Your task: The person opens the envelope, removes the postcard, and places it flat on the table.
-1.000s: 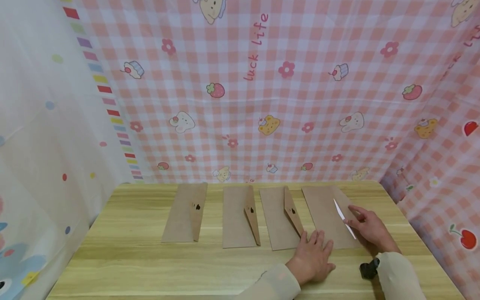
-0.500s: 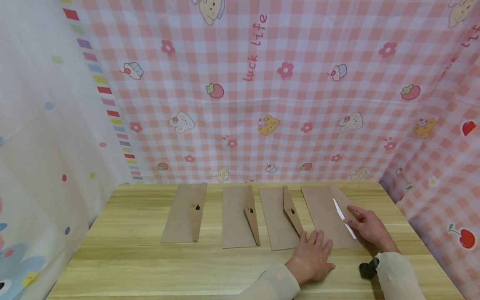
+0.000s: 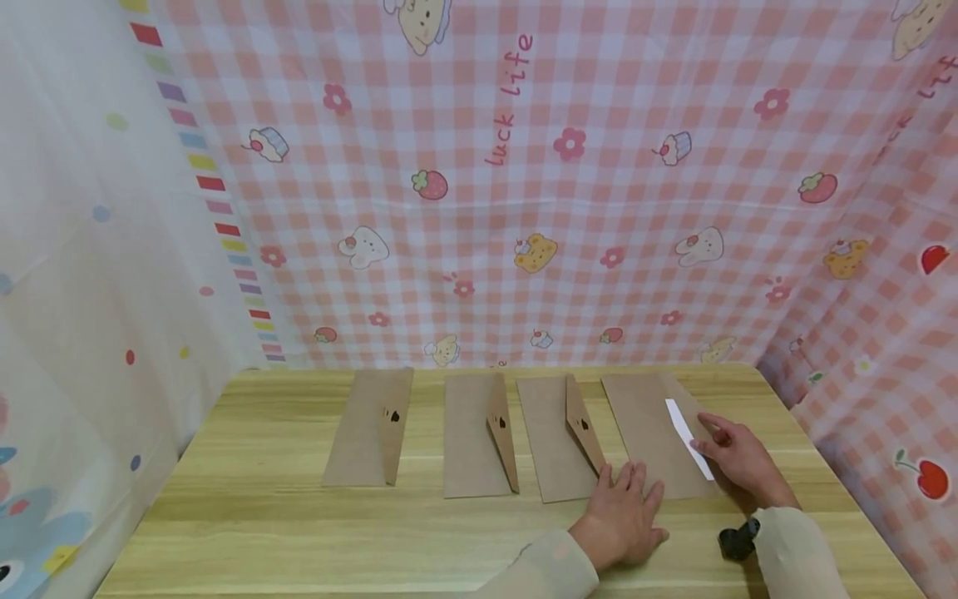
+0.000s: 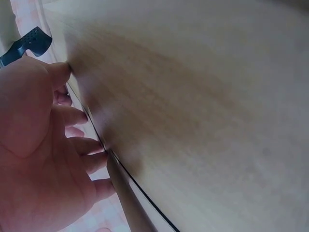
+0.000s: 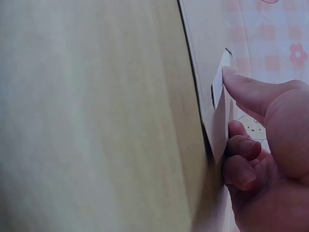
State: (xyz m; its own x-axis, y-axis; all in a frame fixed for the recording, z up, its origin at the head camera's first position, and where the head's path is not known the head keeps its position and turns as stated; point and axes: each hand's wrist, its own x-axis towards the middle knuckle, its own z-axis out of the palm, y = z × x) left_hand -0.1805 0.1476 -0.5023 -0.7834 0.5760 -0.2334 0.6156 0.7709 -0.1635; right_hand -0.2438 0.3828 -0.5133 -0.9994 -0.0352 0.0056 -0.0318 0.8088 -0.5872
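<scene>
Where the rightmost brown envelope [image 3: 645,428] is laid on the wooden table [image 3: 337,537], its flap [image 5: 220,133] is pinched by the right hand [image 3: 743,459], with the thumb placed on the white strip [image 3: 685,434] and the other fingers curled beneath. The left hand [image 3: 623,517] is set palm down, fingers spread, fingertips rested at the near edges of this envelope and the adjacent envelope [image 3: 554,441]. Two further envelopes [image 3: 470,437] are positioned to the left. A black device [image 3: 738,541] is located beside the right sleeve [image 3: 797,549].
</scene>
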